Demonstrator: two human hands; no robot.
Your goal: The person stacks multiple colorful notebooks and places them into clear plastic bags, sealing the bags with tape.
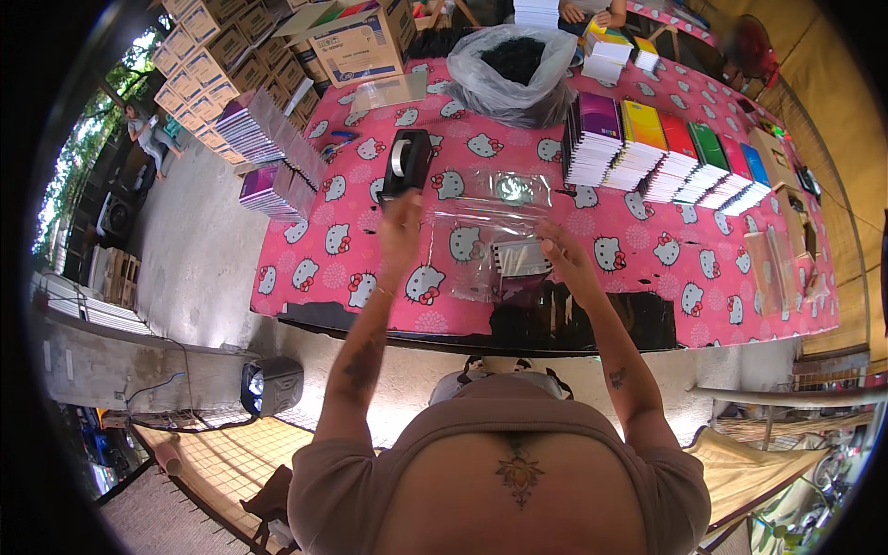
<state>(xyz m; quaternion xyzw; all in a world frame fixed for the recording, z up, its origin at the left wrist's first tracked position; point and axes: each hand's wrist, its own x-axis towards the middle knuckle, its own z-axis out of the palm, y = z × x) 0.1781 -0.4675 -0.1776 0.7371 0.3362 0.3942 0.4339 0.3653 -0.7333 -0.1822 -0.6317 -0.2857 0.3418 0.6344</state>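
My left hand (400, 227) is at the near end of a black tape dispenser (421, 153) with a pale roll in it. Its fingers look pressed together; whatever is between them is too small to make out. My right hand (571, 262) hovers by the right edge of a spiral-bound notebook (523, 259), thumb and fingers apart. This notebook lies near the table's front edge, in or under clear plastic. Clear plastic sleeves (472, 213) lie flat just beyond and to the left of it.
Stacked colourful notebooks (638, 139) stand at the right back; purple ones (268, 190) pile up at the left edge. Behind are a plastic bag of black pieces (513, 69) and an open carton (361, 46). Another person's hands (592, 14) handle notebooks across the pink table (370, 268).
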